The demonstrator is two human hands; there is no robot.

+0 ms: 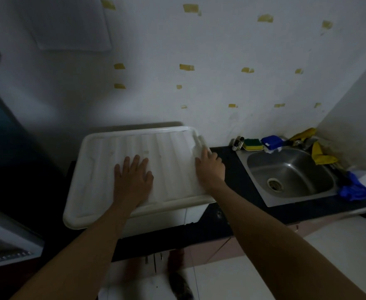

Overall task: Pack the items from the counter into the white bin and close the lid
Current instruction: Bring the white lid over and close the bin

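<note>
The white bin (190, 215) stands on the dark counter (227, 221) left of the sink. Its ribbed white lid (95, 176) lies on top and covers the whole opening, so the contents are hidden. My left hand (133, 177) rests flat on the middle of the lid with straight, spread fingers. My right hand (210, 166) lies on the lid's right edge, fingers reaching toward the raised handle at the far right corner.
A steel sink (290, 174) is set into the counter on the right. Behind it are a yellow-green sponge (252, 144), a blue item (271, 141) and yellow gloves (320, 154). A blue cloth (354, 189) lies at the sink's right rim.
</note>
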